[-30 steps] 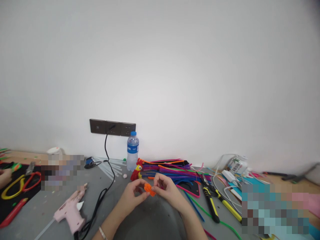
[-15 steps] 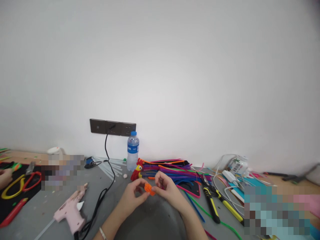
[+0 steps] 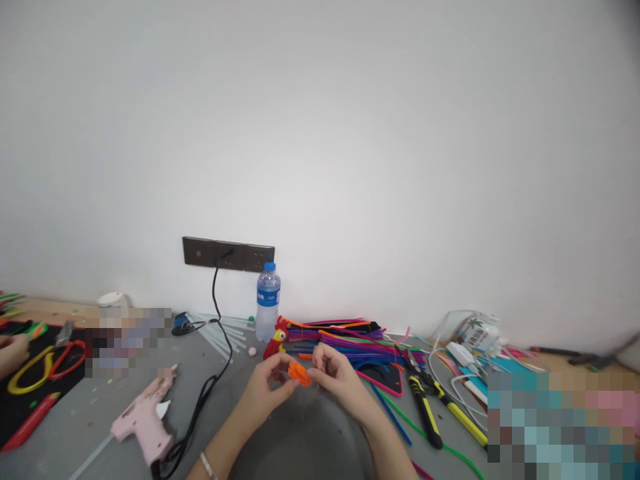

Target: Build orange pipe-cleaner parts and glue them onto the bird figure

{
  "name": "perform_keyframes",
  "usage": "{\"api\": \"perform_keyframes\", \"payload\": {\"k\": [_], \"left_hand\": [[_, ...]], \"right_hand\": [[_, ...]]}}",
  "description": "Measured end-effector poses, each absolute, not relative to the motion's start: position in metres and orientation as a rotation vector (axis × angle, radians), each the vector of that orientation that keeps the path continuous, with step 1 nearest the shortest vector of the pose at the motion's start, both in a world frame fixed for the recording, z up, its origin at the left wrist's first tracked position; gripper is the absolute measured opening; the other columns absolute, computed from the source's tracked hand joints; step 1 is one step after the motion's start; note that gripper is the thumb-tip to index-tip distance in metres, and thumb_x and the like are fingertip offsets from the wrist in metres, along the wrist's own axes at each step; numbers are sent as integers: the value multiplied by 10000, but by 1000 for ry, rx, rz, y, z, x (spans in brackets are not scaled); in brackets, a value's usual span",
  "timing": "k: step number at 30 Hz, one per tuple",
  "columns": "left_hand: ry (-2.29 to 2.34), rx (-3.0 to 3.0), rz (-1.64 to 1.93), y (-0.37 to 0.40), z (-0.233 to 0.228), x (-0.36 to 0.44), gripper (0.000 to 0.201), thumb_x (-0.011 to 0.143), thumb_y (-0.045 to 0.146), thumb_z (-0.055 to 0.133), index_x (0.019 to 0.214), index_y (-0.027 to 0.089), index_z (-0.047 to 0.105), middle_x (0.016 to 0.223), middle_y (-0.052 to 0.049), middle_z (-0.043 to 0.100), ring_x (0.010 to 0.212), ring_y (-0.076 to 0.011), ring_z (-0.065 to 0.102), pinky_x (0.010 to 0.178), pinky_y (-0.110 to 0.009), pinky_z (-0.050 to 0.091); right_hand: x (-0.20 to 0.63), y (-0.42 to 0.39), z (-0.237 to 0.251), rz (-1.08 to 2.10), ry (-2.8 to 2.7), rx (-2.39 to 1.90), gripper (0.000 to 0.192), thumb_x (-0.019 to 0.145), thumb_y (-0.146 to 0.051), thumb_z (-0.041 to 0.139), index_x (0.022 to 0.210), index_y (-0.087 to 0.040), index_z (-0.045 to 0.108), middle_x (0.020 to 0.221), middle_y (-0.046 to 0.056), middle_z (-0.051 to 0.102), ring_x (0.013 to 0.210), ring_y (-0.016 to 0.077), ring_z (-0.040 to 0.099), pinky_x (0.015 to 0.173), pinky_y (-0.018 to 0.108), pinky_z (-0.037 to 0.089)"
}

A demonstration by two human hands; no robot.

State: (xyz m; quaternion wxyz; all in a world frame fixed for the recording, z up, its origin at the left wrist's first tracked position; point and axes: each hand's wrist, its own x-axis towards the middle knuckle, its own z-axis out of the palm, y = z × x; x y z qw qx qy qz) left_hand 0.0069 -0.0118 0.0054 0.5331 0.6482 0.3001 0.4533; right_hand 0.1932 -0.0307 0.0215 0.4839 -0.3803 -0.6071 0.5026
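Observation:
A small orange fuzzy piece (image 3: 299,374), which looks like bent pipe cleaner, is held above the grey table between my two hands. My left hand (image 3: 273,383) pinches it from the left with thumb and forefinger. From the right, the thumb and fingers of my right hand (image 3: 334,377) close on its other side. Just behind my left hand stands a red and yellow figure (image 3: 277,340) with a round eye, its lower part hidden. Beyond my right hand lies a bundle of coloured pipe cleaners (image 3: 345,337).
A pink glue gun (image 3: 143,423) with a black cord lies left. A water bottle (image 3: 269,303) stands by the wall. Yellow-black pliers (image 3: 425,407) and white cables are on the right. Scissors (image 3: 70,360) and another person's hand (image 3: 14,352) are at far left.
My hands stay pinched at the orange piece, which has turned slightly between the fingers. The whole view has shifted a little.

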Motion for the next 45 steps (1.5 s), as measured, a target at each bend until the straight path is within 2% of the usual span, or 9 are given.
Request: {"api": "perform_keyframes", "payload": {"k": [7,16,33,45], "left_hand": [[696,1530,1093,-12,3,7,156,734,264,710,820,146,657,770,-32,659,735,-178,612,682,-249,484],[756,1520,1103,-10,-2,5,205,726,292,730,864,140,725,851,-79,737,809,-224,654,767,-300,517],[784,1498,1090,-13,1,6,230,690,342,750,801,140,740,799,-75,749,774,-231,665,743,-301,532],[746,1468,1080,-12,0,6,139,663,235,760,764,140,751,748,-60,750,722,-218,676,713,-296,539]], "right_hand": [[190,-31,25,1206,-1497,-944,413,728,-453,729,686,-219,392,617,-82,330,557,102,258,520,237,205],[190,-32,23,1233,-1507,-936,409,720,-439,743,703,-221,398,632,-78,343,561,101,275,528,234,224],[188,-34,25,1219,-1509,-954,413,702,-451,746,746,-229,401,664,-74,339,580,108,300,535,226,262],[190,-36,25,1315,-1494,-872,349,734,-348,738,773,-227,412,688,-77,367,588,101,309,552,224,275]]}}
